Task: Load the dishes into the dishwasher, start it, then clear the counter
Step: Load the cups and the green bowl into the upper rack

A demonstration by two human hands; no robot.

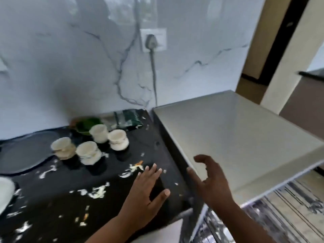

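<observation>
the left hand (148, 188) is laid flat on the black desk (52, 207) near its right edge, fingers straight and released, grasping nothing. the right hand (208, 179) is held just above the near left edge of the dishwasher (236, 137), a grey appliance whose flat top stands beside the desk; its fingers are loosely curled and released, and nothing is grasped. whether the fingertips touch the top cannot be told. white food scraps (95, 190) are scattered over the desk around the left hand. at the far left edge a white dish (5, 192) is partly seen. further back, four small white cups (88, 151) are grouped together on the desk, with a round grey tray (22, 155) to their left. behind the cups a green bowl (87, 125) and a dark green packet (128, 119) are set against the marble wall (70, 67). on the wall a plug (151, 43) is seated in a white socket (154, 40), its cable hanging down behind the dishwasher.
</observation>
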